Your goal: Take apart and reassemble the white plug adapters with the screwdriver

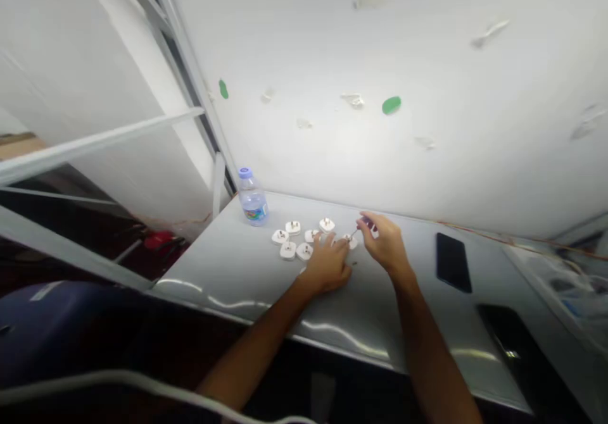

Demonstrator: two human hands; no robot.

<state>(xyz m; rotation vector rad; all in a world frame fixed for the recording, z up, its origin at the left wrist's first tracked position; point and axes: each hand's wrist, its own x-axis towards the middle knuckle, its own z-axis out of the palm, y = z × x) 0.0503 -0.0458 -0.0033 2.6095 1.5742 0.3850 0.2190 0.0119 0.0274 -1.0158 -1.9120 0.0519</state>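
Several white electrical plugs (293, 239) lie in a loose cluster on a grey table (228, 272). My left hand (327, 264) rests palm down beside them, its fingers curled over one white plug (349, 240) that is partly hidden. My right hand (386, 242) hovers just to the right, fingers pinched round the dark handle of a small screwdriver (367, 223) whose thin shaft points down toward that plug.
A small water bottle (251, 199) with a blue cap stands at the table's back left. A black phone (453, 262) lies to the right, a dark flat object (517, 342) near the front right edge. A white wall rises behind.
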